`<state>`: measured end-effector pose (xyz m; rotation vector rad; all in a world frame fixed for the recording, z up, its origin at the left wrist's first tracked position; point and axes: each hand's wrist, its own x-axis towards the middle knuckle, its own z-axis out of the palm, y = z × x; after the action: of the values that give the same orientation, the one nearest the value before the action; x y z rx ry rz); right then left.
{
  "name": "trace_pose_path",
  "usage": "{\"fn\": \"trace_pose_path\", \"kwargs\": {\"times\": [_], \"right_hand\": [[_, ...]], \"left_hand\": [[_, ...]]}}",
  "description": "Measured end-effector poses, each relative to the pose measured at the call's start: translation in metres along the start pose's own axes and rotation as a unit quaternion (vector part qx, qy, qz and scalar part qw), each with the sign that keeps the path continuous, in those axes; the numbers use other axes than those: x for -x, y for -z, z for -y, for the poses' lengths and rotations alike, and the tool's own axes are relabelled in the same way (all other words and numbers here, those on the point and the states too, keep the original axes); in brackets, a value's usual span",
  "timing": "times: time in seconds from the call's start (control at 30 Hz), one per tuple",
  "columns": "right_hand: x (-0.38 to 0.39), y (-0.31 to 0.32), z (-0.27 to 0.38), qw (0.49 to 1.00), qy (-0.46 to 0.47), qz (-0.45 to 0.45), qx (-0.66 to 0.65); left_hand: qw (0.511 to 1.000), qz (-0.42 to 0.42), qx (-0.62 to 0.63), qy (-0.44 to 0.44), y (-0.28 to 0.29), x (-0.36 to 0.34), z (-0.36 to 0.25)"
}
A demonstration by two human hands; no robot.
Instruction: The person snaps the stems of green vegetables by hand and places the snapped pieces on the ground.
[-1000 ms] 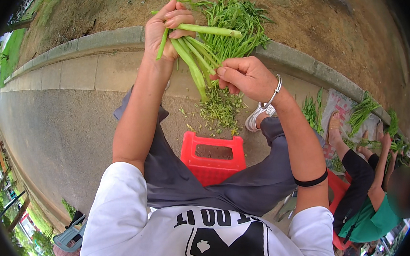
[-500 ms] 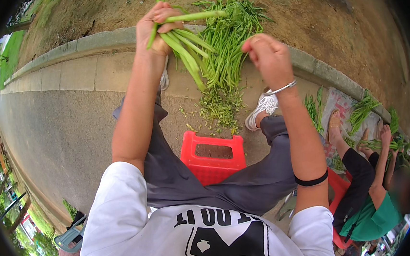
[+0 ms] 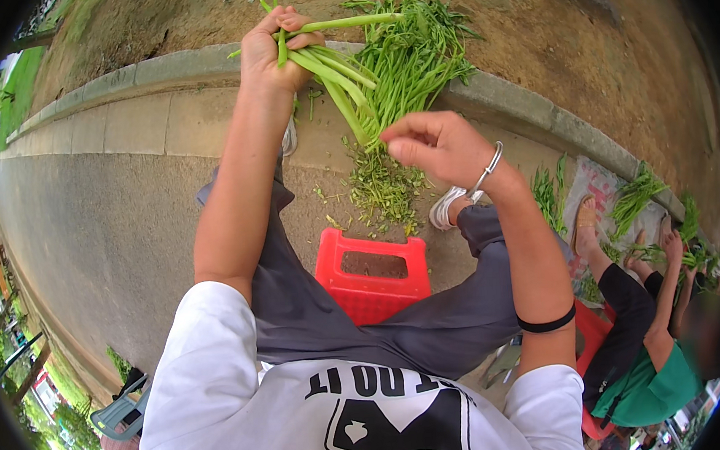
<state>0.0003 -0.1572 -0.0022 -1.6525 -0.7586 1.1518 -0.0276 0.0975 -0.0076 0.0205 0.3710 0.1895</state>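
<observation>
My left hand [image 3: 278, 49] is closed round a bunch of green leafy-vegetable stalks [image 3: 340, 78]. Most of the stalks slant down to the right from the fist, while one sticks out sideways. Just off the lower ends of the bunch is my right hand [image 3: 438, 147], its thumb and forefinger curled close together; whether anything is between their tips is too small to tell. Behind both hands, a large heap of leafy green stems [image 3: 415, 60] lies at the kerb. Chopped bits of stem and leaf [image 3: 383, 191] are scattered on the ground below my hands.
A red plastic stool [image 3: 372, 296] stands between my knees. Beyond the heap runs a stone kerb [image 3: 520, 107] with bare soil behind it. At the right sits another person in a green top [image 3: 656, 384], hands among more greens, beside a pale sheet [image 3: 589, 181] on the pavement.
My right hand has come down and to the left, from beside the heap to the lower ends of the stalks. My left hand has barely moved, still gripping the bunch.
</observation>
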Motion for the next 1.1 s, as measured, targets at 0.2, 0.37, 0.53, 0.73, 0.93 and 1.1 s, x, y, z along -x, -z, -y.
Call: {"fn": "trace_pose_path", "kwargs": {"times": [0.2,0.37,0.53,0.73,0.93,1.1], "right_hand": [[-0.01,0.0,0.01,0.988,0.017,-0.124,-0.086],[-0.013,0.014,0.003,0.945,0.089,-0.313,0.01],[-0.017,0.02,0.007,0.907,0.141,-0.377,-0.127],[-0.022,0.016,0.005,0.964,0.069,-0.204,-0.153],[-0.017,0.017,0.003,0.965,0.036,-0.131,-0.223],[-0.018,0.015,0.003,0.981,0.015,-0.079,-0.177]], "left_hand": [[0.994,-0.062,-0.078,-0.045,-0.004,0.002,0.012],[0.945,-0.089,-0.294,-0.11,-0.015,0.009,0.039],[0.836,-0.059,-0.535,-0.108,-0.011,0.013,0.068],[0.85,-0.045,-0.524,0.001,-0.001,0.017,0.092],[0.812,0.027,-0.578,0.07,-0.003,0.022,0.106],[0.789,0.046,-0.61,0.055,0.008,0.025,0.106]]}}
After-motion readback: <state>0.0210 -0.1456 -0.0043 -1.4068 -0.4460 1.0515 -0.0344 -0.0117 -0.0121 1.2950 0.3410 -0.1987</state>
